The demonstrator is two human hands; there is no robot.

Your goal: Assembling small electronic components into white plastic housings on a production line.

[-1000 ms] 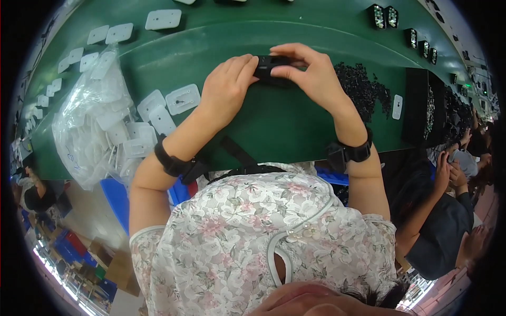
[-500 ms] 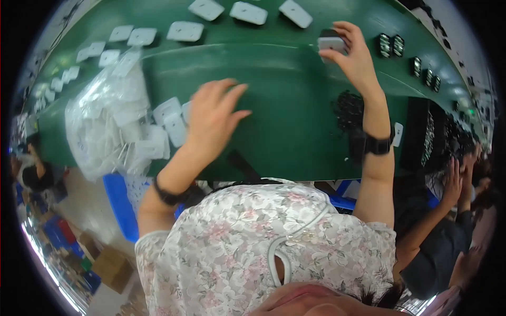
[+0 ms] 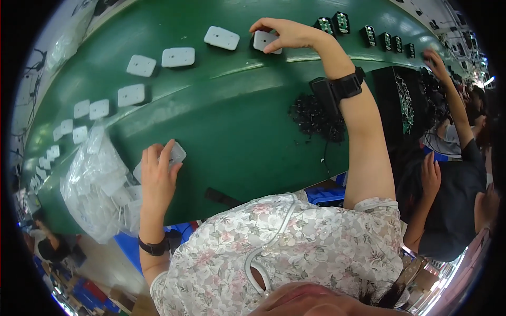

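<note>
On the far part of the green counter, the right hand was partly curled around a white-topped case, its thumb at the near edge and its fingers at the far edge. Whether that case rested on the surface or hung just above it could not be told.

Just left of it lay another white-topped case, apart from it, and more pale cases ran in a loose, curving line toward the left end. To the right of the hand stood 6 open black cases with green boards showing inside; the nearest 2 stood side by side.

Well apart from the right hand, the left hand reached over some translucent white plates on the near part of the counter. Its fingers were loosely bent and its thumb stood out to the side; whether it had hold of a plate could not be told. Beside it, to the left, lay a clear plastic bag full of similar pale pieces.

A heap of small black parts lay below the right forearm, near a black wristband. Farther right was a black box beside a strip of small glinting parts, and beyond it a co-worker's hand was raised.
</note>
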